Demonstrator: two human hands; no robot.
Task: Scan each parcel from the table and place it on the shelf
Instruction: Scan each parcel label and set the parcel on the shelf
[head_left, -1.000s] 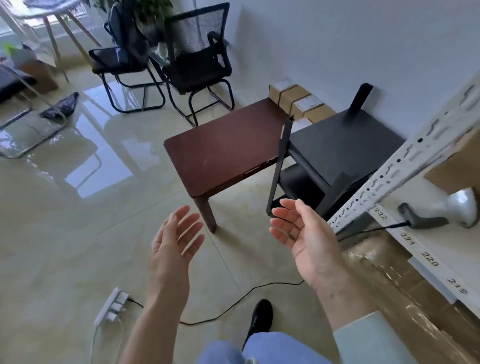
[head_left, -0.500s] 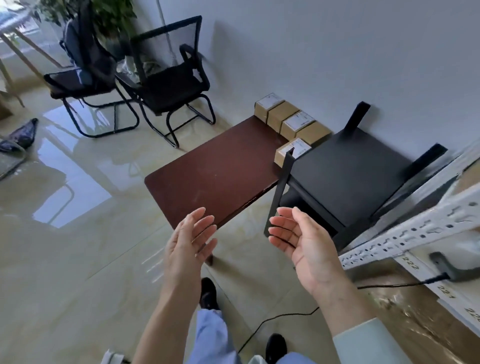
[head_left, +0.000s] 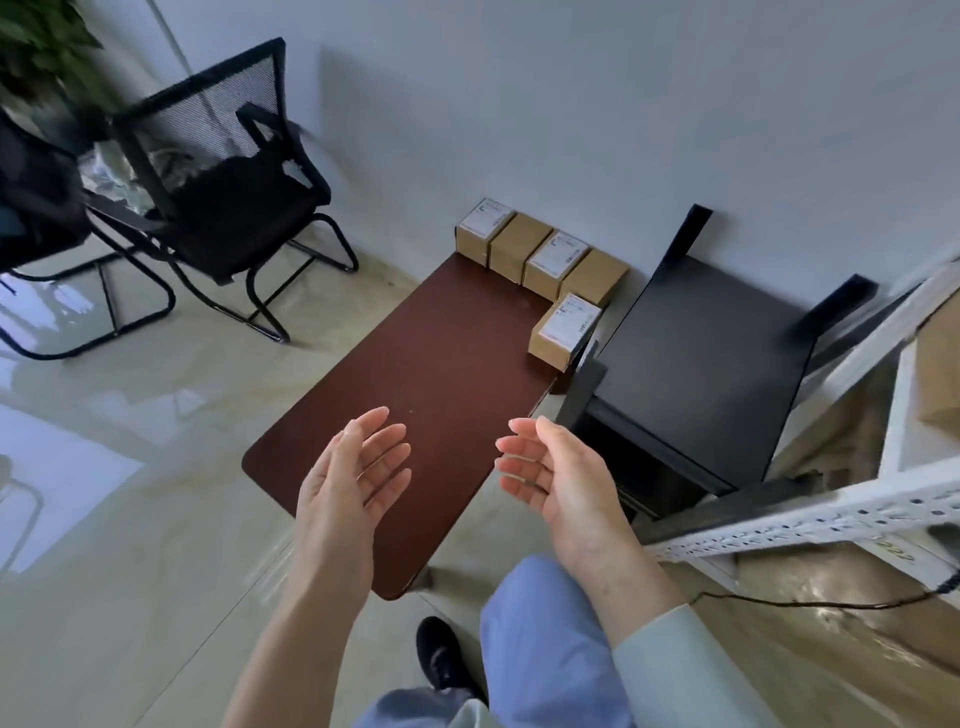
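Parcels (head_left: 565, 329) lie on the table (head_left: 415, 405), ahead and rightward of both hands. Right hand (head_left: 558, 480) nearer; left hand (head_left: 353, 475) further. Both spread wide, holding nothing.

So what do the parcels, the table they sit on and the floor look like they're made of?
Parcels: plain brown cardboard, matte, some with white printed labels on top. Table: dark reddish-brown top, smooth with a low sheen, probably wood or wood-look laminate; no grain shows. Floor: pale polished tile or stone, glossy enough to mirror the window light.
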